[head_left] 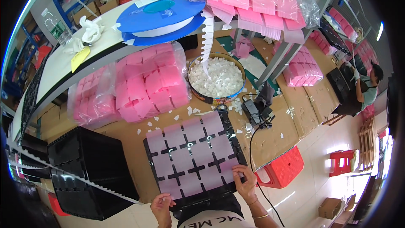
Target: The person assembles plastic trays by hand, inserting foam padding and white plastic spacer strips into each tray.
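Note:
A translucent pale pink sheet (196,156) with cross-shaped cut-outs lies on a black tray (238,150) in front of me. At the sheet's near left corner, my left hand (162,206) is closed, thumb and fingers pinching the edge. My right hand (245,182) grips the sheet's near right edge between thumb and fingers. Several small pale curved marks, perhaps clips or reflections, show in the cut-outs of the sheet's upper half. Beyond the tray stands a round tin (216,99) full of white scraps, with a toothed white strip (206,38) hanging into it.
Stacked black trays (90,160) stand left, crossed by another toothed strip (95,182). Bagged pink sheets (152,82) sit under a shelf holding a blue reel (162,14). A power adapter (253,112) and its cable lie right, near a red stool (282,168). Another person (365,88) works far right.

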A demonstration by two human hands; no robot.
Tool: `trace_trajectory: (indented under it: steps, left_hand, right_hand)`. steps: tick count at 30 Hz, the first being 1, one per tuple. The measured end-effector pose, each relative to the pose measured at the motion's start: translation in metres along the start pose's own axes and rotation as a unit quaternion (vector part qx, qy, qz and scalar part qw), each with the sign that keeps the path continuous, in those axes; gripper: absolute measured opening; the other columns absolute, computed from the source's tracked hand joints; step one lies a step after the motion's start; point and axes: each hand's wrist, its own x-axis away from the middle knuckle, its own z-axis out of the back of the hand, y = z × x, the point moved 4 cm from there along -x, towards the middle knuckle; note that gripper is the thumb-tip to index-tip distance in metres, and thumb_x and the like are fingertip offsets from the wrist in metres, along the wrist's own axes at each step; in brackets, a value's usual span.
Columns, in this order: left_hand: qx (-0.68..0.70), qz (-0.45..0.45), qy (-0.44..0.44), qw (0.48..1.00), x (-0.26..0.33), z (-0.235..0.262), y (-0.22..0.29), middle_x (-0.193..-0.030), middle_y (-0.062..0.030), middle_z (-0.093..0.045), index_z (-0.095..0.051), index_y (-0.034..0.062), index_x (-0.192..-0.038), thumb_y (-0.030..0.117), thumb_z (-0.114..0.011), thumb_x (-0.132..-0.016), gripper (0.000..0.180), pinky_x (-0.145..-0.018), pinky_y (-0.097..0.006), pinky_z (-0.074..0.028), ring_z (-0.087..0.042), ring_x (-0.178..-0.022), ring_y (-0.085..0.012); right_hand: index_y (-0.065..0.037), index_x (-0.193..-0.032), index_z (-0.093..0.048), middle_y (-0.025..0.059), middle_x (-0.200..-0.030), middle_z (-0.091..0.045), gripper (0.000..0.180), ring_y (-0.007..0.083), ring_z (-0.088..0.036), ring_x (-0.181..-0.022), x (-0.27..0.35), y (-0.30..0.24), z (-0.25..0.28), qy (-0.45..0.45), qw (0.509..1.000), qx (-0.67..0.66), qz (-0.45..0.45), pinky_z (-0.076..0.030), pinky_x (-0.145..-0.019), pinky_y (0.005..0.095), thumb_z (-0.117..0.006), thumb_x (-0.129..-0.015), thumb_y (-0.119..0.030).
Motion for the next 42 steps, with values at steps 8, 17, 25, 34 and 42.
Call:
trace_trajectory:
  steps: [8,17,25,34,42]
  left_hand:
    - [0.017,-0.017,-0.042,0.999,0.024,0.009,-0.008,-0.083,-0.0026,-0.068,-0.069,0.0007,-0.11,0.017,-0.068,-0.096,0.021,-0.068,-0.023,-0.046,-0.061,-0.073,-0.0094]
    - [0.016,0.008,-0.084,0.996,0.033,0.016,-0.028,-0.099,-0.0088,-0.069,-0.064,-0.0005,-0.119,0.017,-0.066,-0.098,0.028,-0.077,-0.028,-0.051,-0.064,-0.084,-0.0166]
    - [-0.01,0.022,-0.017,1.0,0.032,0.002,-0.019,-0.082,-0.0047,-0.069,-0.067,-0.0017,-0.105,0.005,-0.064,-0.094,0.013,-0.063,-0.022,-0.045,-0.065,-0.07,-0.0115]
    - [-0.004,-0.013,-0.028,1.0,0.034,0.0,-0.018,-0.08,-0.0025,-0.067,-0.067,0.0006,-0.109,0.005,-0.064,-0.096,0.014,-0.063,-0.021,-0.042,-0.064,-0.071,-0.0094]
    - [-0.044,-0.025,-0.015,0.999,0.034,0.008,-0.032,-0.079,-0.0017,-0.066,-0.065,0.0006,-0.115,0.001,-0.061,-0.095,0.021,-0.064,-0.019,-0.042,-0.063,-0.073,-0.0086]
  right_hand:
    - [0.0,-0.091,-0.067,0.0139,-0.095,-0.071,0.009,0.0288,-0.069,-0.085,0.021,-0.004,0.014,-0.011,0.998,0.031,0.061,-0.054,-0.076,0.0352,-0.069,-0.083,0.002]
    - [-0.001,-0.089,-0.067,0.0135,-0.095,-0.07,0.011,0.0294,-0.068,-0.084,0.029,-0.008,0.019,0.004,0.995,0.052,0.09,-0.054,-0.075,0.0361,-0.07,-0.08,0.004]
    - [-0.001,-0.092,-0.067,0.0133,-0.101,-0.07,0.01,0.0285,-0.067,-0.086,0.03,0.0,0.015,0.012,0.993,0.061,0.1,-0.054,-0.076,0.0349,-0.069,-0.083,0.001]
    - [-0.001,-0.091,-0.065,0.0134,-0.107,-0.07,0.01,0.0304,-0.068,-0.095,0.041,0.005,0.019,0.033,0.993,0.061,0.095,-0.054,-0.083,0.0371,-0.068,-0.082,0.002]
    - [-0.001,-0.093,-0.066,0.0176,-0.115,-0.068,0.013,0.035,-0.065,-0.102,0.047,0.016,0.016,-0.024,0.989,0.108,0.101,-0.051,-0.091,0.0403,-0.067,-0.08,0.002]
